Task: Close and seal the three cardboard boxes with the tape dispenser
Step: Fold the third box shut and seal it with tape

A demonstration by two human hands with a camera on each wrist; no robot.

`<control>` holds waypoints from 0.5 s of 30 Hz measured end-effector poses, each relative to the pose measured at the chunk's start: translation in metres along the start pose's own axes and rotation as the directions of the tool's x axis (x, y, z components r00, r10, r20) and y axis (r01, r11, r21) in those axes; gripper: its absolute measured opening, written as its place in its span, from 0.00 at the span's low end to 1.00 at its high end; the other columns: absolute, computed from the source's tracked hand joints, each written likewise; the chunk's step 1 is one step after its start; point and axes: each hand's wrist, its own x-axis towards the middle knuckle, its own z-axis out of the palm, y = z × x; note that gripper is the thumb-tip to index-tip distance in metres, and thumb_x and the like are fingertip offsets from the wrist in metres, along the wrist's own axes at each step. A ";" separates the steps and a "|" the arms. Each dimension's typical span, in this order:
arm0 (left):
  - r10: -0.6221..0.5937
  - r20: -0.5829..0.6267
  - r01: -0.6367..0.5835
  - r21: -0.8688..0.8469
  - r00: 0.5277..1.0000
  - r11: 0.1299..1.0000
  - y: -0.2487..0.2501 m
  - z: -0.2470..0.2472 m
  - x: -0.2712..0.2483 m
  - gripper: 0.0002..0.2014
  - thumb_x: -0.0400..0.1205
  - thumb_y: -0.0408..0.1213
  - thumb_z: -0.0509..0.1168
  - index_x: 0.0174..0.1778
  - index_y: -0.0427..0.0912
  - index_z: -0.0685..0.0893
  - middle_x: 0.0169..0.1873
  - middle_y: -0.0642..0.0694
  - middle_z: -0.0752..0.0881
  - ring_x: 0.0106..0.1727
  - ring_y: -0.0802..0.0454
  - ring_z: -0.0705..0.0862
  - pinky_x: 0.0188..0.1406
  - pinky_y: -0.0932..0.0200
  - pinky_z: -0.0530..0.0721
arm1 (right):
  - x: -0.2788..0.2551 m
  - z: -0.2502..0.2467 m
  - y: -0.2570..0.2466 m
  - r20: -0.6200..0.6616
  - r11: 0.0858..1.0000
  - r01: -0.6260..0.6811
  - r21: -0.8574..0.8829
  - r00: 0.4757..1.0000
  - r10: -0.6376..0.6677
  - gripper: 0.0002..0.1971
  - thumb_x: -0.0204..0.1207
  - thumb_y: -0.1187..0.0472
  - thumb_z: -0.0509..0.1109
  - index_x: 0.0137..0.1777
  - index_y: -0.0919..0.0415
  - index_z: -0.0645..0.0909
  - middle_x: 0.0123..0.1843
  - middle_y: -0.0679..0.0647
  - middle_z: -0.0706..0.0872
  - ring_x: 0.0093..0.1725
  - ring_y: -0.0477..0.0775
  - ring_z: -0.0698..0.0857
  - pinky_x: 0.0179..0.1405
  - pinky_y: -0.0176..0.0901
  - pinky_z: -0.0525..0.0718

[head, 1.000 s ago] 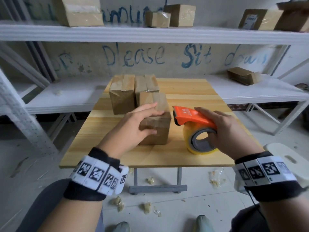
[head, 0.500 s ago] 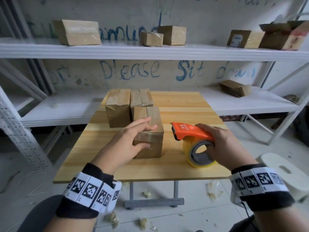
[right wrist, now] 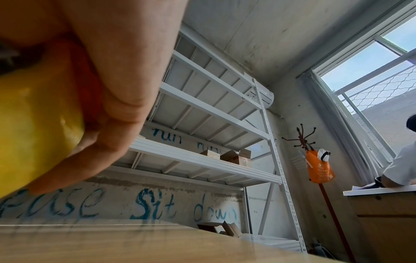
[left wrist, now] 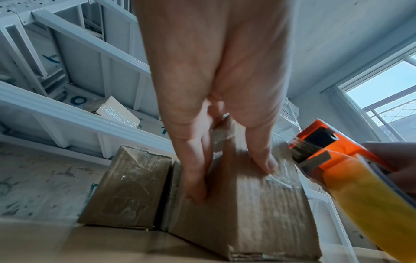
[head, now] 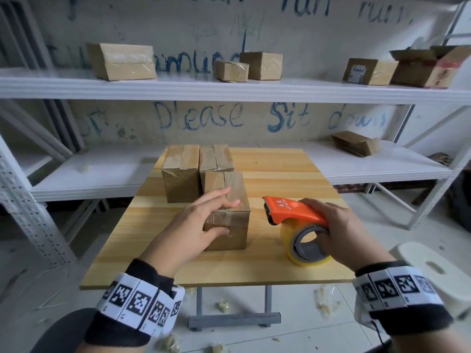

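Three brown cardboard boxes stand taped on the wooden table [head: 280,271]. The nearest box [head: 234,225] [left wrist: 243,204] sits in front of the left back box [head: 181,179] [left wrist: 130,186] and the right back box [head: 216,159]. My left hand [head: 219,212] [left wrist: 229,174] rests on the nearest box, fingers straight across its taped top, thumb on the near face. My right hand [head: 331,225] [right wrist: 108,124] grips the orange tape dispenser [head: 293,212] [left wrist: 326,147] with its yellowish roll [head: 305,245] [right wrist: 33,124]. The dispenser stands on the table just right of that box, blade end facing it.
White metal shelves [head: 229,90] behind the table carry several other cardboard boxes. A white stool [head: 433,271] stands at the right of the table. Tape scraps litter the floor [head: 224,305]. A person [right wrist: 400,165] sits by the window in the right wrist view.
The head view has tilted upward, so the table appears lower. Both hands keep their places: left on the nearest box, right on the dispenser beside it.
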 end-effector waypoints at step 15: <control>-0.013 -0.004 0.013 0.019 1.000 1.000 0.002 -0.003 0.000 0.27 0.79 0.41 0.75 0.72 0.69 0.78 0.80 0.78 0.61 0.78 0.76 0.64 0.77 0.68 0.59 | -0.001 -0.001 0.006 -0.005 1.000 -0.029 -0.010 1.000 0.029 0.35 0.67 0.77 0.67 0.75 0.53 0.78 0.49 0.54 0.86 0.45 0.53 0.83 0.46 0.37 0.75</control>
